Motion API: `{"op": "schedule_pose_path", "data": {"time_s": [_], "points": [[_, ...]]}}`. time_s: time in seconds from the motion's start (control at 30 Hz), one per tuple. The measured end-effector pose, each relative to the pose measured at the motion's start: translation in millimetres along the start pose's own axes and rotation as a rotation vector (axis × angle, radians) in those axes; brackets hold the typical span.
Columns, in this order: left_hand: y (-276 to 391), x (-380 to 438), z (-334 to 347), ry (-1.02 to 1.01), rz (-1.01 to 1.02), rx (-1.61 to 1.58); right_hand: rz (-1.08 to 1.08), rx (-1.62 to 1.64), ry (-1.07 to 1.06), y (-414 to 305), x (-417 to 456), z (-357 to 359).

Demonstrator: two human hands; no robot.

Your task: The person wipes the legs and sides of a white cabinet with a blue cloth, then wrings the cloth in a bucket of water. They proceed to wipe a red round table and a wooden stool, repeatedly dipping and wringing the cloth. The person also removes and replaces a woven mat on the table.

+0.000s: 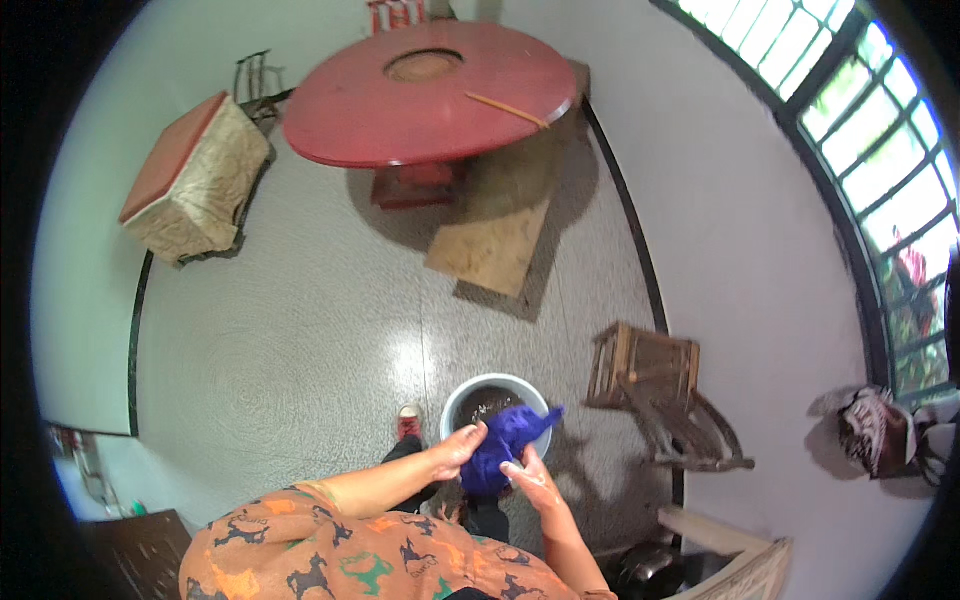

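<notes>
A wet-looking purple cloth (491,454) hangs between my two hands, over the near side of a pale bucket (453,401). Dark water (487,403) with a few bright glints fills part of the bucket. My left hand (459,451) grips the cloth's left edge, thumb on top. On the other side, my right hand (531,478) holds its lower right part, with whitish wet streaks on the fingers and wrist. One corner of the cloth sticks out past the bucket's right rim. The bucket's near rim is mostly hidden behind the cloth.
A round red table (360,105) bearing a wooden stick (506,110) stands ahead, a tan board (491,251) beneath it. A wooden chair (652,367) is to the right. At left sits a cloth-draped box (202,191). My red shoe (409,424) is beside the bucket on the speckled floor.
</notes>
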State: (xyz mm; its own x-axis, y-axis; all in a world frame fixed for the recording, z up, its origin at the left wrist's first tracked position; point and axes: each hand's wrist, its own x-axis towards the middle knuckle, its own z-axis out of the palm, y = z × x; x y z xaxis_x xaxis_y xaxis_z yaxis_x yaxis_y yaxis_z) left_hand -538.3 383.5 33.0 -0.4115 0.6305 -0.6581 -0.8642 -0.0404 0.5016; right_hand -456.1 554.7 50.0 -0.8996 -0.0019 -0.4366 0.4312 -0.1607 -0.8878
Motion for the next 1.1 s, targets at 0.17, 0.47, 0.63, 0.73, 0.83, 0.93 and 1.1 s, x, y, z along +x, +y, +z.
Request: {"op": "schedule_pose_path", "data": {"time_s": [0.17, 0.47, 0.63, 0.73, 0.83, 0.93, 1.1], "points": [[56, -62, -10, 0.007, 0.380, 0.625, -0.024, -0.301, 0.353, -49, 2, 68], [115, -130, -170, 0.050, 0.271, 0.004, -0.117, -0.577, 0.067, -102, 61, 172], [158, -187, -265, 0.011, 0.379, -0.465, -0.039, -0.537, 0.062, -127, 97, 220], [161, -193, -289, 0.029, 0.392, -0.479, -0.385, -0.768, -0.015, -129, 120, 241], [159, -194, -297, 0.171, 0.344, -0.309, 0.029, -0.473, -0.112, -138, 138, 258], [172, -196, -283, 0.242, 0.357, 0.009, 0.159, -0.244, -0.131, -131, 152, 283], [216, -191, -280, 0.170, 0.336, -0.167, 0.095, -0.284, -0.170, -88, 206, 289]]}}
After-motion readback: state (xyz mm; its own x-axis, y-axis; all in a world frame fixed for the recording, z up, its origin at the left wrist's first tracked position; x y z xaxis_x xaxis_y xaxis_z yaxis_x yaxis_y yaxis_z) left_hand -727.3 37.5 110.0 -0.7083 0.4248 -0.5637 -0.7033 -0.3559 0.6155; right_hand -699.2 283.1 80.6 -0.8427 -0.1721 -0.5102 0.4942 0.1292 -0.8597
